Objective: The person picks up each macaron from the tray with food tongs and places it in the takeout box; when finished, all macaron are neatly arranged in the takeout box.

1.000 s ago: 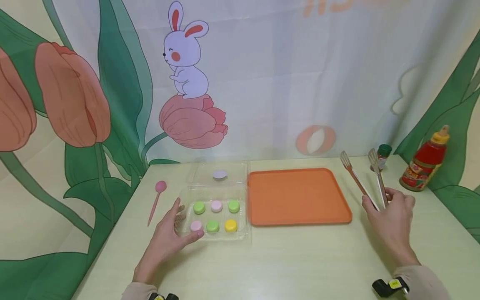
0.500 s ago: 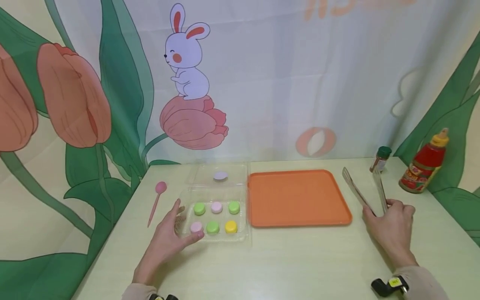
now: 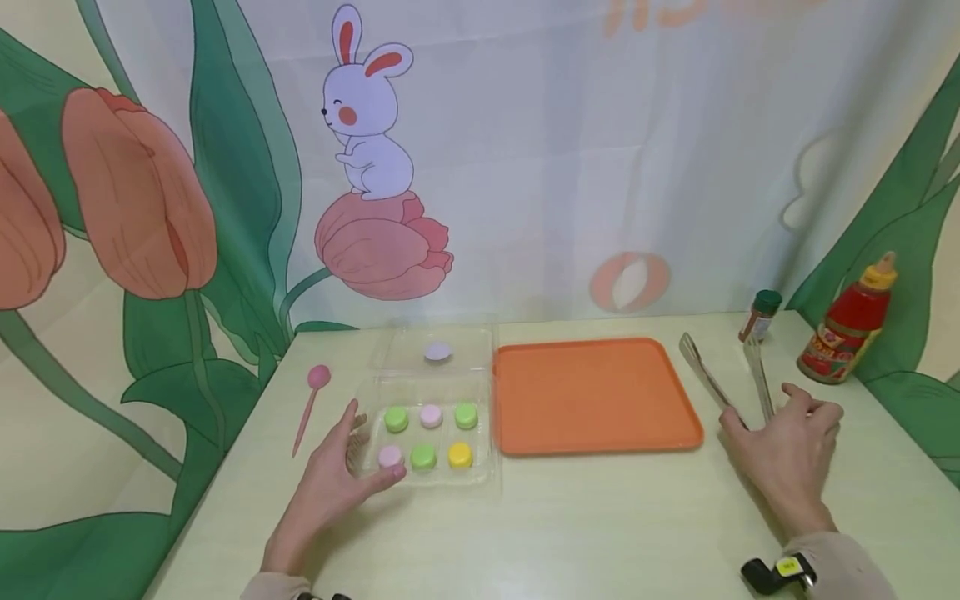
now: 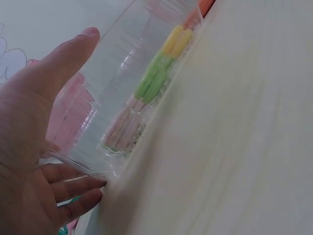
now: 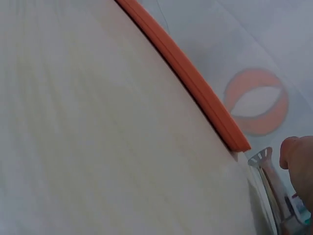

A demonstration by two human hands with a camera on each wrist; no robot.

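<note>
My left hand is at the left side of a clear plastic box, thumb stretched along its front and fingers at its edge. Inside stand macarons, such as a yellow macaron, a green macaron and a pink macaron. The box's clear lid lies folded back. On the right, metal tongs lie spread on the table. Just over their near end is my right hand, its fingers lifted and loosened. The right wrist view shows the thumb beside the tongs.
Between box and tongs lies an orange tray. A pink spoon lies on the left. Behind the tongs stands a small green-capped jar, with a red sauce bottle to its right. A printed curtain hangs behind the table.
My right hand has lowered the tongs to the table and let go; its fingers have lifted off them. My left hand stays at the box.
</note>
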